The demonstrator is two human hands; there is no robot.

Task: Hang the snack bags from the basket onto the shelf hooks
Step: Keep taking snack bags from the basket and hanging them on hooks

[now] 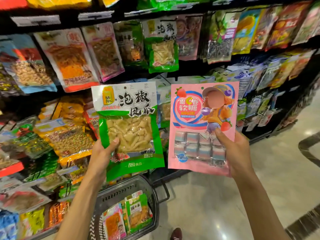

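My left hand (102,153) holds a green and white snack bag (129,125) upright by its lower left edge. My right hand (235,149) grips a pink candy bag (194,118) by its lower right side. Both bags are raised side by side in front of the shelf, clear of the hooks. Below them on the floor stands the grey basket (121,189) with several snack bags (128,215) inside. A matching green bag (162,47) hangs on the shelf's upper row, and a matching pink bag (188,38) hangs beside it.
The black shelf rack (97,18) fills the left and top of the view, packed with hanging snack bags on hooks in several rows. Pale tiled floor (216,196) lies to the right. A shoe tip (176,233) shows near the bottom edge.
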